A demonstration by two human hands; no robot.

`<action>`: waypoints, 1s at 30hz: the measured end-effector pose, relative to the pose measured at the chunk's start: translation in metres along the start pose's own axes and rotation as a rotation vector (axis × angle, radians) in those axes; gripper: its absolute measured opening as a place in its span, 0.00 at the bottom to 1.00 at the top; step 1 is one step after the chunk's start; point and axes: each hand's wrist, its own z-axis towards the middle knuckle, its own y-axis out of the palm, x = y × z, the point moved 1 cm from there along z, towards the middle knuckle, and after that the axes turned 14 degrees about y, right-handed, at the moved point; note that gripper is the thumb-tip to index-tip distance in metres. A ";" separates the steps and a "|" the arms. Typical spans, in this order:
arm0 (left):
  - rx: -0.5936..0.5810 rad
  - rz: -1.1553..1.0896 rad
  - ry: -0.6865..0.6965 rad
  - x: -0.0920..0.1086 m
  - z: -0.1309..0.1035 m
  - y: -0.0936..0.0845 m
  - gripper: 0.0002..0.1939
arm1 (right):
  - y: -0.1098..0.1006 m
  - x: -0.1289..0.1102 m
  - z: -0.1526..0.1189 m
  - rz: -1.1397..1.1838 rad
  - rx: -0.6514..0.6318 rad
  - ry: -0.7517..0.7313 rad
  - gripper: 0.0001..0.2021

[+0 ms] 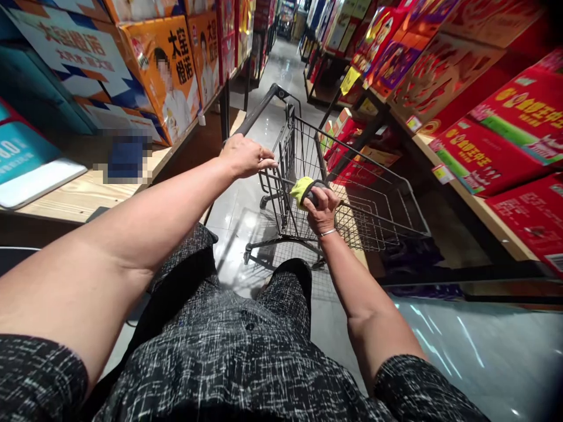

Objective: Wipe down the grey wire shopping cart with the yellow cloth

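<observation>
The left hand [247, 157] is hooked over the near top edge of the wire shopping cart [295, 155], the right hand [322, 212] clutches a yellow-and-grey cloth [301, 190] beside it, and hard pressing could roll its casters [247, 257] toward the carton shelf [475, 203].

Cart basket [352, 148]: thin metal wire, dark coating. Push bar [258, 112]: smooth, dark, looks like plastic. Bundle [302, 190]: soft matt cloth, lime and dark grey. Bracelet [326, 232]: shiny silvery metal. Shirt [246, 363]: matt woven cloth, flecked. Floor [231, 208]: smooth, glossy, throws reflections. Left shelf [74, 189]: pale wood, grain visible. Orange carton [176, 76]: glossy printed card. Red cartons [475, 152]: printed card, smooth.
</observation>
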 end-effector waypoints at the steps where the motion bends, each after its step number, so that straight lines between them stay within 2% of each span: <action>1: 0.005 -0.015 -0.004 -0.002 -0.003 0.001 0.25 | 0.003 0.002 -0.010 -0.002 -0.021 -0.008 0.13; 4: 0.016 -0.023 -0.019 -0.010 -0.014 0.001 0.26 | 0.012 0.010 -0.043 -0.020 -0.153 -0.035 0.15; 9: 0.014 0.012 -0.044 -0.025 -0.036 -0.009 0.27 | 0.028 0.010 -0.092 -0.090 -0.556 -0.030 0.19; 13: 0.007 0.020 -0.025 -0.040 -0.053 -0.017 0.27 | 0.036 -0.007 -0.107 -0.134 -0.738 -0.007 0.19; 15: 0.002 0.018 -0.039 -0.049 -0.060 -0.019 0.29 | 0.035 -0.021 -0.099 -0.115 -0.747 -0.042 0.19; 17: 0.009 0.016 -0.069 -0.057 -0.068 -0.020 0.32 | 0.030 -0.038 -0.082 -0.069 -0.687 -0.107 0.19; 21: 0.018 0.004 -0.157 -0.068 -0.084 -0.021 0.35 | 0.015 -0.081 -0.032 0.081 -0.420 -0.216 0.19; 24: 0.025 0.040 -0.160 -0.072 -0.096 -0.024 0.37 | 0.014 -0.108 -0.002 0.167 -0.254 -0.221 0.18; 27: 0.030 0.076 -0.155 -0.076 -0.107 -0.027 0.39 | 0.027 -0.116 0.004 0.194 -0.273 -0.238 0.18; 30: 0.028 0.073 -0.193 -0.080 -0.116 -0.028 0.39 | 0.046 -0.101 -0.023 0.169 -0.452 -0.281 0.20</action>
